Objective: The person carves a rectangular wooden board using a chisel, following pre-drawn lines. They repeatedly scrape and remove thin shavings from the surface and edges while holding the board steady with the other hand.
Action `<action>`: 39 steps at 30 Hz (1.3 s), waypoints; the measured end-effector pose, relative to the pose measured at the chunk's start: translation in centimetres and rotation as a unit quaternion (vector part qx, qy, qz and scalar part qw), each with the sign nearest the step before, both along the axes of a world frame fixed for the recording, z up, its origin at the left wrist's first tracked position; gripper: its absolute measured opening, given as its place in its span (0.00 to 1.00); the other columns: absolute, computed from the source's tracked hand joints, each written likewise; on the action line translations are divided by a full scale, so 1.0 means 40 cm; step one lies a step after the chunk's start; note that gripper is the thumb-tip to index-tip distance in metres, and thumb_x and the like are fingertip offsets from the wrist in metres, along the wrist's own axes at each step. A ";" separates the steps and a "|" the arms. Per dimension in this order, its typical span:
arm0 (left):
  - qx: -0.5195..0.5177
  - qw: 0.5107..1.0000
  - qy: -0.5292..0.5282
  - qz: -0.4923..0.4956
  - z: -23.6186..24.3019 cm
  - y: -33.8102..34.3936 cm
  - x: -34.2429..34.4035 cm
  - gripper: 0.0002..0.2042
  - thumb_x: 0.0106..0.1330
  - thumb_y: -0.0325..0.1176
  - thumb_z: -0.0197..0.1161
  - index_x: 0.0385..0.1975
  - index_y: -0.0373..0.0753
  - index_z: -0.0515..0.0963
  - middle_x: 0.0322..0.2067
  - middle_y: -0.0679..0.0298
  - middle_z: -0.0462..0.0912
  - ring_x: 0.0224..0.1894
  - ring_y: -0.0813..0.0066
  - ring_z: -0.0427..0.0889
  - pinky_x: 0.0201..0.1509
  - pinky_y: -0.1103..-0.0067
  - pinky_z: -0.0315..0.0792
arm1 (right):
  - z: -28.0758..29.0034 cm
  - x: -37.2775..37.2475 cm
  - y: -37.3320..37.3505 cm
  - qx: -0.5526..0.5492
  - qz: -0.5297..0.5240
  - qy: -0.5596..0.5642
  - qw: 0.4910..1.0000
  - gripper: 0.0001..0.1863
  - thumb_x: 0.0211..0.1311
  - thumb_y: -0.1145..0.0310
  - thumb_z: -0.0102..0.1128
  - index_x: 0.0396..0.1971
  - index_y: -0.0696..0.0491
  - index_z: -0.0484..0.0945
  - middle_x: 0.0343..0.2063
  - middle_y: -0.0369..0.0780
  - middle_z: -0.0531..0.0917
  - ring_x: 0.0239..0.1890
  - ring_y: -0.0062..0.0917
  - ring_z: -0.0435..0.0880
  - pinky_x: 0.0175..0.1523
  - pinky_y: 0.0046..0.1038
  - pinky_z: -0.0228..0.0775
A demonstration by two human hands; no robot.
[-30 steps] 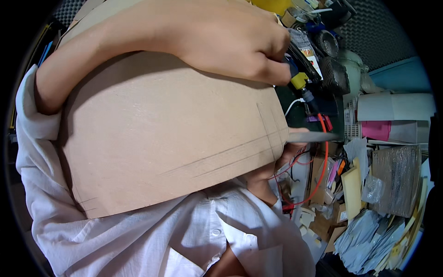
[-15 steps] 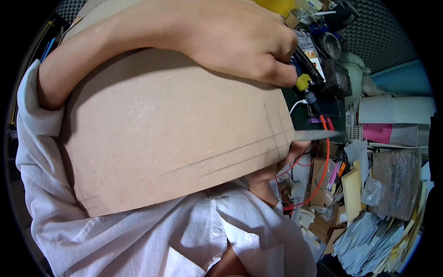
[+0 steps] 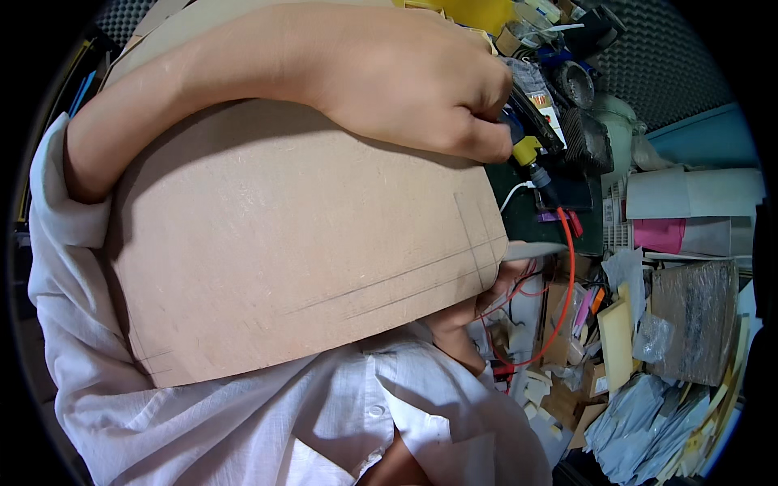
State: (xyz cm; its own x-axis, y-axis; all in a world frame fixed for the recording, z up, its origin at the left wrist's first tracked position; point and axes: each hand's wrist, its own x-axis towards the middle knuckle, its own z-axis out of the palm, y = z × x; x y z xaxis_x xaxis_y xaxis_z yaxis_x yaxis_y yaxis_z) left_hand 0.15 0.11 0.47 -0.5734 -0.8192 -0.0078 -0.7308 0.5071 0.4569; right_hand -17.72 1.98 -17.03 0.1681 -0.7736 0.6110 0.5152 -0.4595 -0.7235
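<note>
A large tan fibreboard sheet (image 3: 300, 243) lies against my front, with pencil lines ruled along its near and right edges and a rounded near right corner. My left arm crosses over it from the left. My left hand (image 3: 421, 89) is closed at the board's right edge, the fingers curled over it and their tips hidden. Below the near right corner, my right hand (image 3: 462, 316) is partly covered by the board. A grey, tapered metal file (image 3: 535, 252) sticks out rightward by that corner from my right hand, whose grip is mostly hidden.
A red cable (image 3: 569, 283) with a yellow-and-grey connector (image 3: 531, 158) loops down just right of the board. Cluttered tools cover the dark bench (image 3: 590, 239) beyond. Cardboard, foam and plastic scraps (image 3: 648, 421) pile up at the lower right; a pale green bucket (image 3: 617, 134) stands behind.
The file and my right hand have moved left and slightly down, so less of the file sticks out. The board and my left hand have shifted slightly left and down.
</note>
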 end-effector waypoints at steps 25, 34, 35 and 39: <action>0.021 0.999 -0.027 0.007 -0.015 -0.014 -0.001 0.19 0.62 0.39 0.48 0.15 0.31 0.73 0.14 0.48 0.74 0.20 0.48 0.73 0.27 0.64 0.68 | -0.041 -0.034 -0.027 0.056 0.151 -0.001 0.987 0.10 0.64 0.67 0.53 0.35 0.57 0.66 0.25 0.39 0.77 0.16 0.07 0.67 0.22 0.10 0.59; 0.099 0.995 -0.005 -0.018 0.017 -0.031 0.009 0.18 0.61 0.38 0.48 0.14 0.31 0.73 0.14 0.48 0.74 0.20 0.49 0.73 0.26 0.65 0.68 | -0.003 -0.025 -0.044 0.063 0.180 -0.017 0.981 0.10 0.64 0.67 0.54 0.34 0.56 0.65 0.23 0.38 0.76 0.16 0.07 0.66 0.21 0.10 0.56; 0.101 0.995 -0.002 -0.020 0.019 -0.031 0.009 0.18 0.61 0.38 0.49 0.14 0.31 0.73 0.14 0.48 0.74 0.20 0.49 0.73 0.26 0.65 0.68 | 0.000 -0.022 -0.045 0.066 0.184 -0.019 0.980 0.10 0.64 0.67 0.54 0.34 0.56 0.65 0.23 0.38 0.76 0.16 0.07 0.65 0.21 0.10 0.56; 0.062 0.998 -0.014 -0.021 0.010 -0.024 -0.003 0.18 0.61 0.38 0.48 0.14 0.32 0.73 0.14 0.48 0.74 0.20 0.48 0.73 0.27 0.65 0.68 | 0.011 -0.014 -0.049 0.072 0.212 -0.035 0.974 0.09 0.64 0.67 0.54 0.34 0.56 0.65 0.22 0.37 0.76 0.16 0.07 0.65 0.21 0.10 0.54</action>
State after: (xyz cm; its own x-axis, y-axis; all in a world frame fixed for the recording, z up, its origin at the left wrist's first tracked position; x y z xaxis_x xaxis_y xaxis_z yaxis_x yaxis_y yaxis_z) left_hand 0.03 -0.85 0.86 -0.6047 -0.7869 -0.1232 -0.7235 0.4779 0.4982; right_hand -18.27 0.02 -16.59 0.4526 -0.7226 0.5225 0.6869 -0.0911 -0.7210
